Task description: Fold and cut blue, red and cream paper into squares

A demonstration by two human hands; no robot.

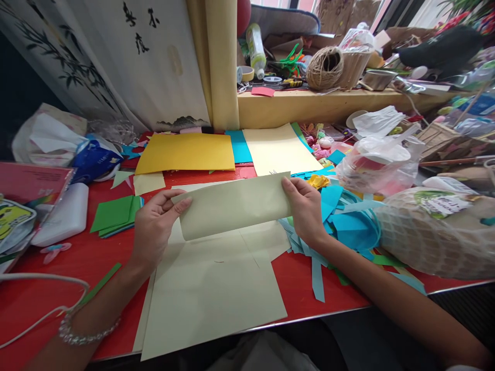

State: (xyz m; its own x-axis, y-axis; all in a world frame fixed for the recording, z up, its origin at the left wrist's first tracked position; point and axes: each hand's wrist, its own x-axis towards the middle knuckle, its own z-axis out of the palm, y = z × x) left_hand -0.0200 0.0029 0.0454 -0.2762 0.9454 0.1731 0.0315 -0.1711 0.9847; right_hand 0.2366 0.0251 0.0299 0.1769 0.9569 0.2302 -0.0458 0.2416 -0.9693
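Between my two hands a pale green strip of paper (pixel 235 206) is held up, slightly curved. My left hand (pixel 157 221) pinches its left end between thumb and fingers. At the upper right corner my right hand (pixel 307 208) grips it, thumb on the near face. Below lies a larger pale green sheet (pixel 216 293), with a thin dark mark and a faint line on it. Its near edge reaches past the table's front edge, and another pale sheet shows under its left side.
Stacked green paper squares (pixel 114 214) lie left. Yellow card (pixel 185 153) and cream card (pixel 276 149) lie behind. Blue paper scraps (pixel 348 221) and a net-wrapped bundle (pixel 441 232) crowd the right. A white cable (pixel 46 277) crosses the red table (pixel 309 288) at left.
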